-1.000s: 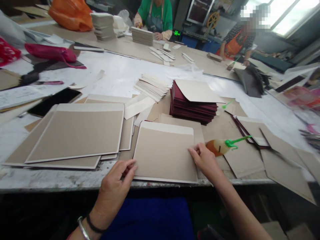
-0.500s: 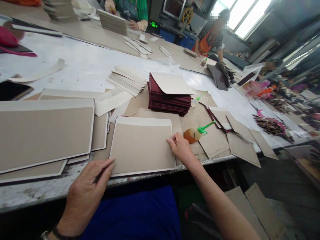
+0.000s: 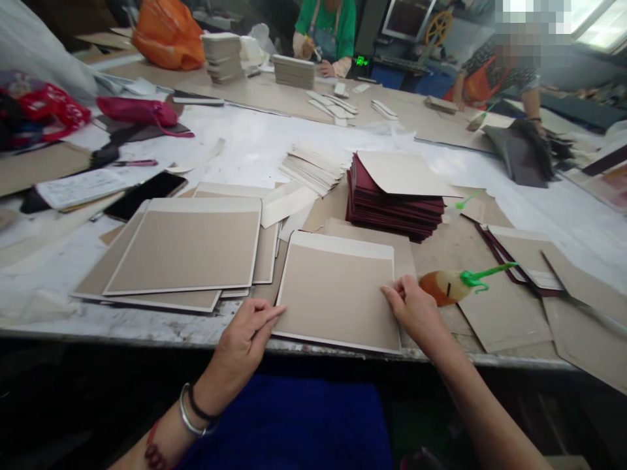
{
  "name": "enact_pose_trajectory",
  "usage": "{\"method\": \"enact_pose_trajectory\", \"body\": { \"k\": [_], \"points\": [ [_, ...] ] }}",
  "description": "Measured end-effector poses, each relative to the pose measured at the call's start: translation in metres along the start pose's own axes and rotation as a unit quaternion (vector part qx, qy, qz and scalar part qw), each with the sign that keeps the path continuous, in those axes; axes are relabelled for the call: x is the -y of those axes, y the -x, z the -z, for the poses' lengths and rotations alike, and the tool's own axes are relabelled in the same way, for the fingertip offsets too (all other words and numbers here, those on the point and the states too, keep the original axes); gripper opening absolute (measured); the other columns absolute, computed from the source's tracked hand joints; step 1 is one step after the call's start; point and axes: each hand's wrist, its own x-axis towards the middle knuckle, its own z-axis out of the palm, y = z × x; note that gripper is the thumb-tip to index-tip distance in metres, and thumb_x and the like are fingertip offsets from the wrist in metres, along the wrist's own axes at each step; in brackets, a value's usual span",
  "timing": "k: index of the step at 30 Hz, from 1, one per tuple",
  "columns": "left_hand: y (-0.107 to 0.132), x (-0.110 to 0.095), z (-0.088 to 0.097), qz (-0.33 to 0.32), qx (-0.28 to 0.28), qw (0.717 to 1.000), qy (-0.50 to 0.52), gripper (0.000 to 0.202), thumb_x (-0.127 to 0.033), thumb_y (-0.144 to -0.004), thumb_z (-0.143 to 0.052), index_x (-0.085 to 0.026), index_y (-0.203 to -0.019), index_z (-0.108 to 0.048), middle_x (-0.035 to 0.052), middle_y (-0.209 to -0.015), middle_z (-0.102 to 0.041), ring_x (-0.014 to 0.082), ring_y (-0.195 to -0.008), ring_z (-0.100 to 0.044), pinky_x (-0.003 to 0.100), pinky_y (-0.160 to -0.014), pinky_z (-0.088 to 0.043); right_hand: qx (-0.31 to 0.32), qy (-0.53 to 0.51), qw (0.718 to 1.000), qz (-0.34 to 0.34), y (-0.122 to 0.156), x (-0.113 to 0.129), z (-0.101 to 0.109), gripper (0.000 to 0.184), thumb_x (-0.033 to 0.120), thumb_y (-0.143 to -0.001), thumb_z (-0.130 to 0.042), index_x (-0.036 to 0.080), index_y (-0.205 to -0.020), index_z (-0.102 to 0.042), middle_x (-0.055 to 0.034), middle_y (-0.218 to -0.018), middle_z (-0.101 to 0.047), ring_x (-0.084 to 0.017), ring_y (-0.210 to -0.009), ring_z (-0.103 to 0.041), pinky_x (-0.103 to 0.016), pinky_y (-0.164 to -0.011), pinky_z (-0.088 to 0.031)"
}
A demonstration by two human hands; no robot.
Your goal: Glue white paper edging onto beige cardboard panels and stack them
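A beige board panel (image 3: 337, 294) with a pale border and a wider pale band along its far side lies flat at the table's front edge. My left hand (image 3: 247, 329) pinches its lower left edge between thumb and fingers. On the opposite side, my right hand (image 3: 414, 307) grips the right edge, fingers bent over it. Just beyond that hand lies a glue bottle (image 3: 441, 289) with amber contents and a green nozzle. Similar beige panels (image 3: 191, 251) overlap in a pile to the left. Behind the held panel stands a stack of dark red pieces (image 3: 392, 205), topped by a pale sheet.
Pale strips (image 3: 313, 168) are fanned out behind the panels. A black phone (image 3: 151, 196) and a notebook (image 3: 81, 186) lie to the left. Loose beige boards (image 3: 504, 320) spread to the right. Two people work across the table, near an orange bag (image 3: 169, 36).
My view has swung left, so everything sits further right in the picture, and the phone and notebook now show more fully. Both hands stay at the same panel's edges.
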Motion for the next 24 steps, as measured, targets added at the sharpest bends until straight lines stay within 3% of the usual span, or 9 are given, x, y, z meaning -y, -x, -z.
{"method": "enact_pose_trajectory", "body": {
  "k": [5,15,19,24],
  "points": [
    [0.002,0.002,0.008,-0.049,0.038,0.998,-0.024,0.027,-0.02,-0.084,-0.05,-0.02,-0.109,-0.059,0.0063,-0.093,-0.055,0.015,-0.089,-0.055,0.027,-0.079,-0.049,-0.008,-0.007,1.0,0.008,0.001,-0.001,-0.001,0.02,0.035,-0.077,-0.046,0.024,-0.066,-0.034,0.0012,-0.056,-0.048,-0.018,-0.054,-0.049,-0.026,-0.054,-0.031],
    [0.01,0.013,0.002,-0.149,0.026,0.982,-0.109,0.043,-0.025,-0.083,-0.054,-0.024,-0.125,-0.046,0.0074,-0.098,-0.054,0.0194,-0.094,-0.055,0.032,-0.082,-0.048,0.007,0.002,1.0,0.004,0.005,0.007,0.006,0.014,0.028,-0.082,-0.047,0.022,-0.071,-0.042,-0.0029,-0.065,-0.055,-0.019,-0.06,-0.052,-0.026,-0.056,-0.033],
    [0.008,0.02,-0.001,-0.216,0.036,0.968,-0.12,0.051,-0.025,-0.084,-0.051,-0.024,-0.133,-0.036,0.0106,-0.115,-0.052,0.026,-0.108,-0.05,0.042,-0.094,-0.041,0.012,0.015,1.0,-0.02,0.006,0.011,0.008,0.01,0.026,-0.085,-0.049,0.02,-0.077,-0.046,-0.0041,-0.071,-0.06,-0.018,-0.067,-0.056,-0.025,-0.059,-0.034],
    [0.007,0.027,-0.005,-0.239,0.048,0.962,-0.121,0.05,-0.031,-0.086,-0.047,-0.023,-0.134,-0.036,0.0101,-0.122,-0.052,0.0265,-0.109,-0.052,0.042,-0.095,-0.042,0.016,0.017,0.999,-0.028,0.006,0.009,0.007,0.009,0.027,-0.086,-0.051,0.019,-0.083,-0.048,-0.0039,-0.074,-0.062,-0.018,-0.07,-0.058,-0.025,-0.061,-0.036]
  ]
}}
